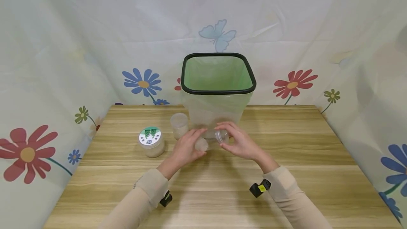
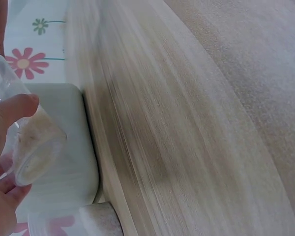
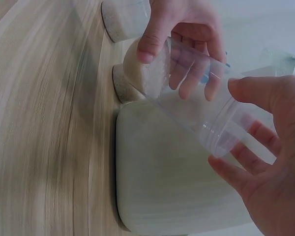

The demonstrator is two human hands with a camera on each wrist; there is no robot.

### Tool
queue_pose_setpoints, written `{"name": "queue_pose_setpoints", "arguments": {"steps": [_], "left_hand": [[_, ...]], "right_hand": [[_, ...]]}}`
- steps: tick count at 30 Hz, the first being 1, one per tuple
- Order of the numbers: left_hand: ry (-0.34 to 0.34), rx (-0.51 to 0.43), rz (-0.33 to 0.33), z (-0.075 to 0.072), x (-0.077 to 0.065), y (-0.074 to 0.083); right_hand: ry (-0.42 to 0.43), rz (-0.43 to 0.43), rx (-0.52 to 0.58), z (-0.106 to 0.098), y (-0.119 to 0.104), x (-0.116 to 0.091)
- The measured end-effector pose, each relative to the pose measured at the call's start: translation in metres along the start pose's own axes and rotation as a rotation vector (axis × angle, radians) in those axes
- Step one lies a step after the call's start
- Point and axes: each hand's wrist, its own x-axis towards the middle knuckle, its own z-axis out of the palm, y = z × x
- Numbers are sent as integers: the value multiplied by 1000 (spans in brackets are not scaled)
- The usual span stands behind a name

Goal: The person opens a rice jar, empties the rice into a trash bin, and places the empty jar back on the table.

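Note:
A clear plastic jar [image 3: 187, 88] lies tilted nearly on its side between both hands, with whitish grains [image 3: 155, 73] gathered at its bottom end. My left hand [image 1: 187, 146] grips that bottom end, thumb on one side and fingers on the other. Around the rim end of the jar, the thumb and fingers of my right hand [image 1: 240, 143] are curled. Whether a lid sits on that rim, I cannot tell. In the left wrist view the grains show through the wall of the jar [image 2: 39, 142].
Behind the hands stands a waste bin [image 1: 219, 92] with a black rim and pale green inside. Left of it are an upright clear jar [image 1: 179, 123] and a jar with a green-and-white labelled lid [image 1: 150, 137]. Flower-printed cloth surrounds the wooden table [image 1: 302, 186].

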Motion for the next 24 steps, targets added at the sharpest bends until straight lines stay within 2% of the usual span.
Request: {"name": "queue_pose_setpoints", "arguments": {"steps": [9, 15, 18, 24], "left_hand": [[21, 10, 15, 2, 0, 0], [32, 6, 15, 3, -1, -2], [36, 1, -1, 4, -1, -3], [39, -2, -12, 5, 0, -1]], "right_hand": [[-13, -9, -25, 1, 0, -2], [17, -25, -50, 3, 1, -4], [31, 25, -35, 3, 1, -4], [32, 225, -9, 3, -2, -4]]}}
